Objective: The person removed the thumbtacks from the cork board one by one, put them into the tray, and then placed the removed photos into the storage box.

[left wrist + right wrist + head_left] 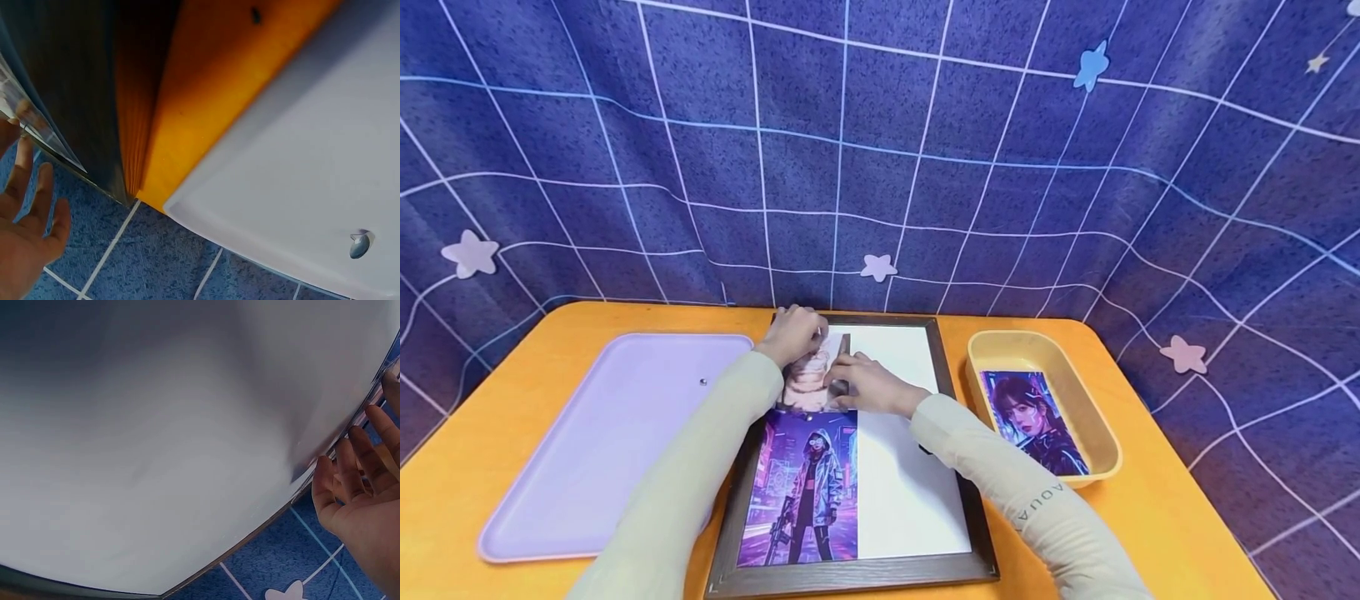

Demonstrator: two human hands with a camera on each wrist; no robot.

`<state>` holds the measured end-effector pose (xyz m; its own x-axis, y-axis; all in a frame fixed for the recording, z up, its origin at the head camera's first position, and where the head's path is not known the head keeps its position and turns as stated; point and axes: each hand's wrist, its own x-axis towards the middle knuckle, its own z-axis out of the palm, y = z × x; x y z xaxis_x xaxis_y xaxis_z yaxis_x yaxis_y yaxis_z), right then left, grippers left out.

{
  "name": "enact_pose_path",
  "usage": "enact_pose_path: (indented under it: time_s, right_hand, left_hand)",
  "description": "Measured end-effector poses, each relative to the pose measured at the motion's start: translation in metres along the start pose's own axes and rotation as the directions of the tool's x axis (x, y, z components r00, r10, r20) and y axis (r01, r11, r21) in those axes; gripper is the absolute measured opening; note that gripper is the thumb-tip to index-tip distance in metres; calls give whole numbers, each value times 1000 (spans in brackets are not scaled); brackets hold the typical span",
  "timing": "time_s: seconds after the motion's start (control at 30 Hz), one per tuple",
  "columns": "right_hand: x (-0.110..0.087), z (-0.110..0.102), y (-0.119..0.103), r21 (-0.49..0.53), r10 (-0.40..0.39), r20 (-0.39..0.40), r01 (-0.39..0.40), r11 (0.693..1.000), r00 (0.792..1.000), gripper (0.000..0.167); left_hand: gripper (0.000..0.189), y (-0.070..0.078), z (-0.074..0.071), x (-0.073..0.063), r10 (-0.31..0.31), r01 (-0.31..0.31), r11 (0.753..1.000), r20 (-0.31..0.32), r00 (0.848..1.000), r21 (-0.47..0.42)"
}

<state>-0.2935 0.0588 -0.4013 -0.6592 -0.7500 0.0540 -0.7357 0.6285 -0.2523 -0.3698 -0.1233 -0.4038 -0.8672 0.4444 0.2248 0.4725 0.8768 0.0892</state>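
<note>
A dark wooden frame (946, 358) with a white backing (910, 483) lies on the table. At its upper left is a pale pink picture card (805, 379), partly hidden by both hands. My left hand (793, 335) pinches this card near its top edge; its other fingers are spread in the left wrist view. My right hand (876, 385) holds the card's right side, its fingers bent along the edge in the right wrist view. Below, a purple picture card of a hooded figure (808, 492) lies flat at the frame's lower left.
On the left lies a lilac tray (617, 433) with a small shiny metal bit (360, 244) on it. A yellow bin (1101, 417) at the right contains another picture card (1033, 421). Behind the orange table (1165, 517) hangs a blue gridded curtain (880, 200).
</note>
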Motion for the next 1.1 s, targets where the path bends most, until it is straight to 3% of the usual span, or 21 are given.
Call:
enact_pose_path:
  time_s: [0.4, 0.67, 0.9, 1.1]
  right_hand:
    - [-1, -2, 1, 6, -7, -2, 7, 1000, 1000, 34]
    - [-1, 0, 1, 8, 6, 5, -7, 1000, 1000, 34]
    - [0, 1, 0, 12, 17, 7, -17, 1000, 1000, 35]
    - [-1, 1, 0, 20, 14, 9, -14, 1000, 1000, 35]
  left_hand:
    - [18, 3, -12, -4, 13, -12, 1000, 12, 1000, -28]
    - [18, -3, -12, -11, 71, -71, 997, -14, 997, -14]
    - [15, -12, -15, -22, 139, -139, 990, -53, 989, -10]
    - [15, -20, -21, -36, 137, -138, 990, -49, 989, -28]
